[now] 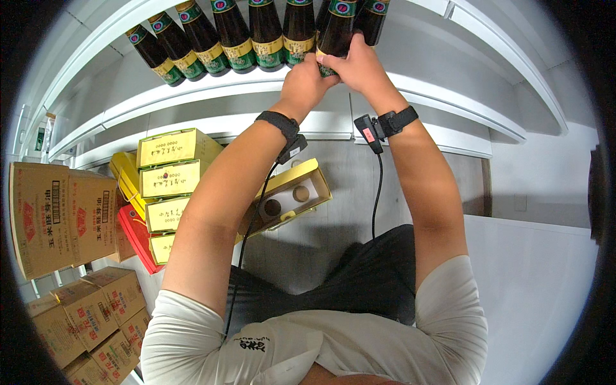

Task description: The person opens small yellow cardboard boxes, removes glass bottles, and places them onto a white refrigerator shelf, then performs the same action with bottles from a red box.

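Note:
Near the front edge of a white shelf (240, 89), both hands are around the lower part of a dark glass bottle (338, 31) with a green and yellow label. My right hand (361, 65) wraps its right side, thumb across the label. My left hand (305, 84) closes on its lower left, and the fingers of both hands hide much of the base. Other matching bottles stand side by side to the left, the closest being a labelled bottle (299, 29). One more dark bottle (373, 21) shows partly behind the held one.
Below the shelf, an open yellow gift box (301, 172) with round cutouts lies on the grey floor (346, 187). Stacked yellow boxes (168, 149), a red box (137, 236) and brown cartons (89, 216) stand at left. Wrist-strapped devices trail a black cable (378, 192).

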A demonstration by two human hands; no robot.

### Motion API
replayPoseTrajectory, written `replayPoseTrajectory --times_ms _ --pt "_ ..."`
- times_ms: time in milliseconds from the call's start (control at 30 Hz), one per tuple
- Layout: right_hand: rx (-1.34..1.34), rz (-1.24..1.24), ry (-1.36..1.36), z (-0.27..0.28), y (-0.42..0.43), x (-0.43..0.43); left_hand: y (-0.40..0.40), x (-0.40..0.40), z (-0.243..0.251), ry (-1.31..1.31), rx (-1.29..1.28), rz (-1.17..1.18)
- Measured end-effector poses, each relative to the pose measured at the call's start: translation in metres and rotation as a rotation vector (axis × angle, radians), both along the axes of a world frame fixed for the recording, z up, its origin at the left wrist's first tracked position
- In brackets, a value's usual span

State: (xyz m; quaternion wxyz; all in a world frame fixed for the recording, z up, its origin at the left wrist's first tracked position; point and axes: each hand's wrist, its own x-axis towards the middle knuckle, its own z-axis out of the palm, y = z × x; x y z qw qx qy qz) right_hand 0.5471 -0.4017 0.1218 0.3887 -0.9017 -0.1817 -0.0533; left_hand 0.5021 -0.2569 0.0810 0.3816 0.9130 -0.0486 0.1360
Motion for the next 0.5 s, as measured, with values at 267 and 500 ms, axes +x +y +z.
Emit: replayPoseTrajectory --times_ms 267,500 --pt "-0.228 -0.091 -0.045 0.012 0.006 -0.001 0.006 0.000 0.003 0.044 0.213 0.087" --pt "-0.400 -0.037 -0.049 0.025 0.001 -0.004 0.008 0.007 0.008 0.079 0.272 0.033"
